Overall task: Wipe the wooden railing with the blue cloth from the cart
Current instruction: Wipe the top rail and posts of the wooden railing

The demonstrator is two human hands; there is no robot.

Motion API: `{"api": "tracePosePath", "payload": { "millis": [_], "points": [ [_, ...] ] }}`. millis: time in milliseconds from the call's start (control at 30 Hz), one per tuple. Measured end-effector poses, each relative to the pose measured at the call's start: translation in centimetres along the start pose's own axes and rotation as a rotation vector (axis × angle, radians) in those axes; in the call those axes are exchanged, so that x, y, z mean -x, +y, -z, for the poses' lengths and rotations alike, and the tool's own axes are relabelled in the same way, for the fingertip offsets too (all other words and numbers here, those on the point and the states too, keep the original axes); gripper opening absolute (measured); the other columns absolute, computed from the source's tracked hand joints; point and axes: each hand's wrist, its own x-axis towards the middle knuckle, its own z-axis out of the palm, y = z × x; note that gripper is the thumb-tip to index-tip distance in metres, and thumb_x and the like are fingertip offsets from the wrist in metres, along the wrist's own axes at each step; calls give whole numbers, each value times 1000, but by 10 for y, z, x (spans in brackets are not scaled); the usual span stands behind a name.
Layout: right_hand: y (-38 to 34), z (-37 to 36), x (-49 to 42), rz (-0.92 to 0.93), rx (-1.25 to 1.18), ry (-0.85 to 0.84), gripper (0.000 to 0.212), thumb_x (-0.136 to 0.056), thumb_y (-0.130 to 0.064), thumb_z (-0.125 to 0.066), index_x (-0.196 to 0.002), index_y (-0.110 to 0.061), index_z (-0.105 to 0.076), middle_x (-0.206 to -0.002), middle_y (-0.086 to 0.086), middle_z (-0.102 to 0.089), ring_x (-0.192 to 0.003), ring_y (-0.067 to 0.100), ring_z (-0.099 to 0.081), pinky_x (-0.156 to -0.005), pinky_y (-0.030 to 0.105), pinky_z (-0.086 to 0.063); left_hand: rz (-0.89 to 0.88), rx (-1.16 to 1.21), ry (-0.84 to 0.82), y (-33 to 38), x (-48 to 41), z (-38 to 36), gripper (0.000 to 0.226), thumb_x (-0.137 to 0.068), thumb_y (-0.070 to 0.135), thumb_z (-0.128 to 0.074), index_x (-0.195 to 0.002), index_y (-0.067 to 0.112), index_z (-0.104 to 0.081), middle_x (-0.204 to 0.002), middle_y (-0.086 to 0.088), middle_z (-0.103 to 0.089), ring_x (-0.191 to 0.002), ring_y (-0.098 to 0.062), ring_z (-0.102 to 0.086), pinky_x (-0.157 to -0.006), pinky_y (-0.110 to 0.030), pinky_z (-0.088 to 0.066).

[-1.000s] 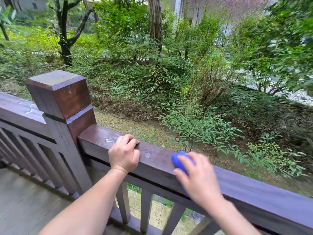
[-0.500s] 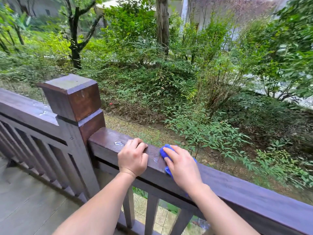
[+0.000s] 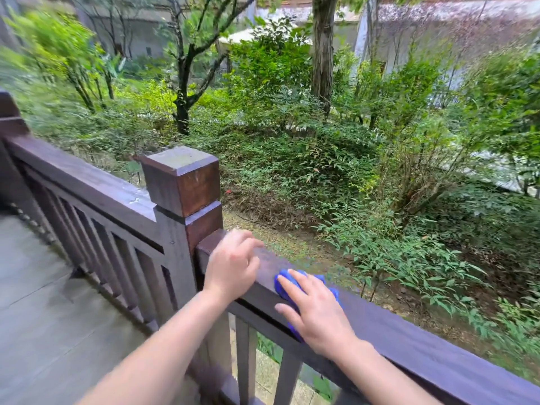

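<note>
Blue cloth [image 3: 320,279] lies on top of the wooden railing [image 3: 409,337], pressed flat under the right hand [image 3: 318,314], whose fingers are straight and spread. Just to its left, the left hand [image 3: 233,267] rests on the rail, fingers loosely bent, holding nothing. A square post [image 3: 182,182] stands beside it. Green shrubs [image 3: 292,171] lie beyond.

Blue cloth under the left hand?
No, the blue cloth lies under the right hand on the railing; the left hand rests bare beside the post.
</note>
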Motion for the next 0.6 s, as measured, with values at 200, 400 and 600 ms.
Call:
{"api": "tracePosePath", "payload": {
  "millis": [200, 400, 600],
  "points": [
    [0, -1, -52, -142, -36, -15, 54, -93, -51, -47, -140, -24, -42, -145, -1, -44, -126, 26, -41, -107, 36, -35, -179, -539, 323, -59, -77, 80, 35, -79, 14, -53, -109, 10, -70, -123, -21, -61, -124, -39, -48, -118, -55, -29],
    [0, -14, -83, 7, -16, -2, 49, -94, -51, -40, -136, -26, -47, -137, -5, -52, -123, 22, -48, -105, 31, -39, -112, -661, 268, -104, -121, 87, 32, -89, 22, -56, -116, 9, -67, -125, -21, -65, -117, -40, -60, -105, -54, -45],
    [-30, -35, -116, 107, -19, 32, 43, -84, -37, -66, -122, -18, -61, -125, 6, -63, -112, 30, -60, -94, 36, -51, -234, -595, 501, -121, -122, 71, 26, -92, 18, -56, -111, 10, -71, -112, -11, -73, -104, -31, -66, -95, -45, -51]
  ]
}}
